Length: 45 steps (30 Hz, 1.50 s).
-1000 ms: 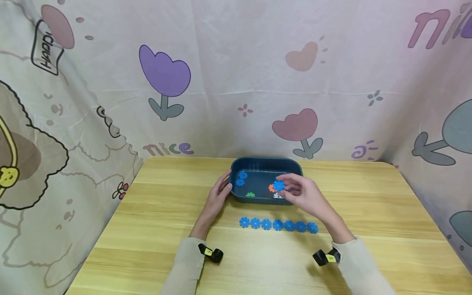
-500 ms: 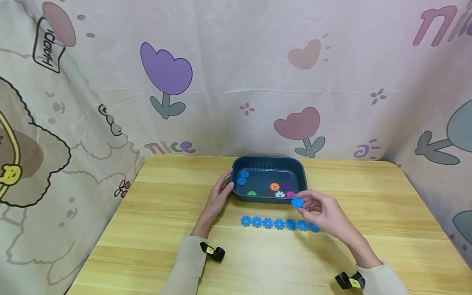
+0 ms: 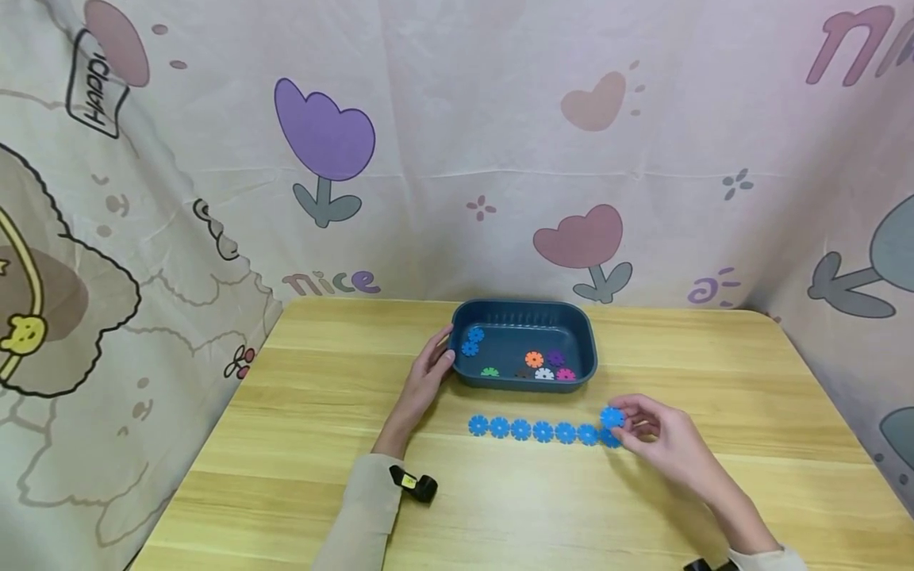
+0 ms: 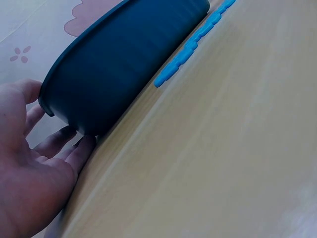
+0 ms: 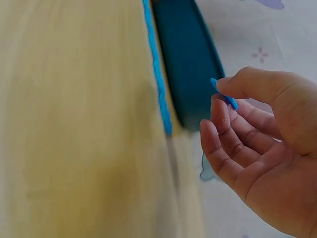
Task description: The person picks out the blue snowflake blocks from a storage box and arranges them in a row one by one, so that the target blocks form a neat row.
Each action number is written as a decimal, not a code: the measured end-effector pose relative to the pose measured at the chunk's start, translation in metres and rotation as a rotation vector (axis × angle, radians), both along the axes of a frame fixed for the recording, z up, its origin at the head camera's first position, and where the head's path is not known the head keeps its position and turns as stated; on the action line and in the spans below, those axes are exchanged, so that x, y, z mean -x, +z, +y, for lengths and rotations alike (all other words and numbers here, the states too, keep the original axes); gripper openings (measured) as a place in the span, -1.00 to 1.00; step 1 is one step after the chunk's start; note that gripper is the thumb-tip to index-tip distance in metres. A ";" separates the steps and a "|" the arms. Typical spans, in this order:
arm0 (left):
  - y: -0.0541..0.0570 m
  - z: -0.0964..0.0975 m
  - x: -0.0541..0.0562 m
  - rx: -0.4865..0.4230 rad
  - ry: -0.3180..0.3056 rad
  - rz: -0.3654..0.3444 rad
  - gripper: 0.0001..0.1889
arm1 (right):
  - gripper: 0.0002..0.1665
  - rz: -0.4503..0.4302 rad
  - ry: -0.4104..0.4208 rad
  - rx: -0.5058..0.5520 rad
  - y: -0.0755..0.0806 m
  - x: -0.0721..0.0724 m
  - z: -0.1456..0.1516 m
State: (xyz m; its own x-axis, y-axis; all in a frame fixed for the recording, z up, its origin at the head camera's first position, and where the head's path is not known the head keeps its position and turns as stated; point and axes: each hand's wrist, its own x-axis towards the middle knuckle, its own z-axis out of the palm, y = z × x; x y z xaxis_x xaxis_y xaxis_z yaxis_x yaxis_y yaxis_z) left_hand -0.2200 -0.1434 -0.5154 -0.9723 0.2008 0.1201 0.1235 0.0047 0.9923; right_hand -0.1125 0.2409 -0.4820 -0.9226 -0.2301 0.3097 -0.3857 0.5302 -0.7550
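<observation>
My right hand (image 3: 664, 440) pinches a blue snowflake disc (image 3: 612, 417) between thumb and fingertips, above the right end of a row of several blue snowflake discs (image 3: 543, 431) on the table. In the head view the held disc partly covers the row's last one; the right wrist view shows the held disc (image 5: 229, 99) edge-on, apart from the row (image 5: 161, 91). Against the left end of a dark blue plastic tray (image 3: 524, 385) rests my left hand (image 3: 424, 385). Its fingers touch the tray's outer wall (image 4: 114, 64) from rim to base in the left wrist view.
Inside the tray lie two blue discs (image 3: 470, 348), plus orange (image 3: 534, 359), purple (image 3: 555, 358), green (image 3: 489, 371), white (image 3: 544, 373), pink (image 3: 566, 374) and brown ones. A printed cloth (image 3: 443, 143) hangs behind the wooden table (image 3: 321, 357).
From over the tray, my right hand has carried the blue disc rightward and toward me, to the row's right end. The left hand stays at the tray; the view shifted slightly.
</observation>
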 end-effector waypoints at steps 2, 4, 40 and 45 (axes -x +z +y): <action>0.000 0.001 0.001 0.001 -0.002 0.002 -0.49 | -0.57 0.005 -0.012 -0.009 -0.004 -0.002 0.007; 0.000 0.001 0.001 0.003 -0.004 0.006 -0.48 | -0.56 0.000 -0.025 -0.018 -0.008 -0.005 0.013; -0.001 -0.001 0.001 -0.002 -0.004 0.005 -0.46 | -0.61 0.043 -0.011 -0.183 -0.022 -0.008 0.039; -0.001 -0.001 0.000 -0.005 -0.006 0.003 -0.46 | -0.61 0.030 -0.011 -0.173 -0.021 -0.008 0.040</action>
